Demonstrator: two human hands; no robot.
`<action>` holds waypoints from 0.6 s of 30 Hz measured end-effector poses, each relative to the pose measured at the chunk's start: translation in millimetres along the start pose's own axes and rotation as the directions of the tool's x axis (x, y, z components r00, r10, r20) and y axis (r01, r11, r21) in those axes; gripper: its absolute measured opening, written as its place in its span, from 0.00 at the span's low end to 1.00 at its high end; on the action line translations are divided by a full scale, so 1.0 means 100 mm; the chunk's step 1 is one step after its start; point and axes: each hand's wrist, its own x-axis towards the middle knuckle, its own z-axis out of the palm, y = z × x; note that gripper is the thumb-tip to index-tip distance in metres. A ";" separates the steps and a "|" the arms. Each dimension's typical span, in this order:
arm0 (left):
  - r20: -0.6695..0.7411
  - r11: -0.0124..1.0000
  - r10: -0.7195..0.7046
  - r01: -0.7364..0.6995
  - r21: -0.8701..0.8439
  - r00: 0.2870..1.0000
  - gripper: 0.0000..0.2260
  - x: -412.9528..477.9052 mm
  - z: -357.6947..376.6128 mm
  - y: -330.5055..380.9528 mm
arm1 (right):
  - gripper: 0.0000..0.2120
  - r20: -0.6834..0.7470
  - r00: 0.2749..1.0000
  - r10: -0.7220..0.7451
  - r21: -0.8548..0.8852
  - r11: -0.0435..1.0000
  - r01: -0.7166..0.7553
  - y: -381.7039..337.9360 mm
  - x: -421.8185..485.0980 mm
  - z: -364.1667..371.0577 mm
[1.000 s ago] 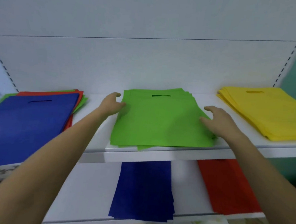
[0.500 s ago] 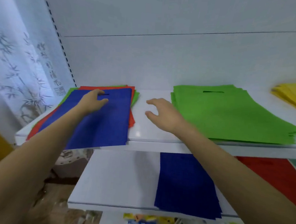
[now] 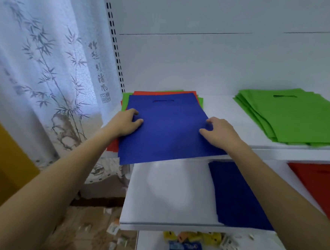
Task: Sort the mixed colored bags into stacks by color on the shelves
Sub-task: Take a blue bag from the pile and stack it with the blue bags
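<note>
Topmost blue bag (image 3: pixel 167 129) on the mixed pile (image 3: pixel 162 93), upper shelf (image 3: pixel 218 107), left end: light, limp fabric, likely to sag, so left grip (image 3: pixel 128 122) and right grip (image 3: pixel 218 130) each pinch a side edge.

At centre I see a blue bag (image 3: pixel 165 128) lying flat atop the mixed pile (image 3: pixel 163 93) of red and green, overhanging the upper shelf (image 3: pixel 220 107); green stack (image 3: pixel 297 118) right, blue stack (image 3: pixel 237 194) and red stack (image 3: pixel 320 182) lower right.
</note>
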 end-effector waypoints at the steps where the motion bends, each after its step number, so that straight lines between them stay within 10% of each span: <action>1: 0.014 1.000 0.017 -0.017 -0.008 1.000 0.21 0.00 -0.01 0.00 | 0.24 -0.013 0.999 0.034 -0.007 0.999 -0.034 -0.01 -0.04 0.01; 10: 0.078 0.980 0.146 -0.133 -0.151 0.986 0.18 -0.01 -0.06 -0.05 | 0.25 -0.014 0.967 0.254 0.515 0.831 -0.211 0.00 -0.34 -0.02; 18: 0.103 0.976 0.123 -0.102 -0.191 0.987 0.26 0.01 -0.09 -0.09 | 0.21 0.005 0.954 0.299 0.631 0.739 -0.235 -0.03 -0.40 -0.06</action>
